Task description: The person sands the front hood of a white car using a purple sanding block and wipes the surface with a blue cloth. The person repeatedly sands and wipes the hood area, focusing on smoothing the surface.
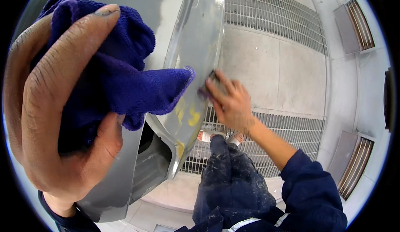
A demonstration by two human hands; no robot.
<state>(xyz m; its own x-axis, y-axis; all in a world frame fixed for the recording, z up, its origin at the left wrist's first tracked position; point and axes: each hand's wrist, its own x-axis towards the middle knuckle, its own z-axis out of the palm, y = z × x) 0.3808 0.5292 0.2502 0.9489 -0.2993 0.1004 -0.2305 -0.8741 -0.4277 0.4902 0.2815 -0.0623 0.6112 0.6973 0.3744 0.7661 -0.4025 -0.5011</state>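
Close to the camera, my left hand (46, 94) is closed around a bunched blue-purple microfiber cloth (125, 82). One pointed corner of the cloth sticks out to the right, over the grey car body panel (196, 44). My right hand (231, 101) grips a small dark sanding pad (206, 86), somewhat blurred, against the panel's right edge. Yellow filler patches (193, 116) show on the grey surface just below the pad. The cloth and my left hand hide much of the bodywork on the left.
Below the panel's curved lower end is a dark opening (154, 153) in the bodywork. Metal floor grates (279, 15) cross the pale floor, one far and one by my feet. Louvred vents (360, 23) line the white wall at right.
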